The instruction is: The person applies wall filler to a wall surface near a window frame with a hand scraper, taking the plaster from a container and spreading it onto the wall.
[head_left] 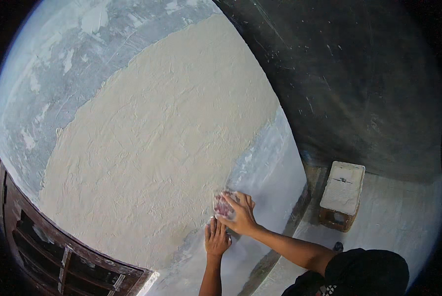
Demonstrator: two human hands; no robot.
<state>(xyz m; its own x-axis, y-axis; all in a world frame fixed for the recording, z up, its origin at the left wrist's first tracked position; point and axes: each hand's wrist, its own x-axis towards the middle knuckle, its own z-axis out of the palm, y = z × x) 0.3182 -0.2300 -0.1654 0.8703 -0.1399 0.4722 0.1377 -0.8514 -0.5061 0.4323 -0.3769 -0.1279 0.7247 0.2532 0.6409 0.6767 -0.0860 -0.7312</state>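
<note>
A wall [58,84] of grey-white surface carries a large patch of fresh cream plaster [157,148]. My right hand [240,214] presses a small flat plastering tool [222,203] against the wall at the plaster's lower right edge. My left hand [216,239] lies flat on the bare wall just below it, fingers together and pointing up, holding nothing. The tool is mostly hidden under my right fingers.
A dark wall [359,79] meets the plastered one at a corner on the right. A plaster-smeared box or crate [343,195] stands on the pale floor [403,217] there. A dark wooden slatted frame [58,256] runs along the lower left.
</note>
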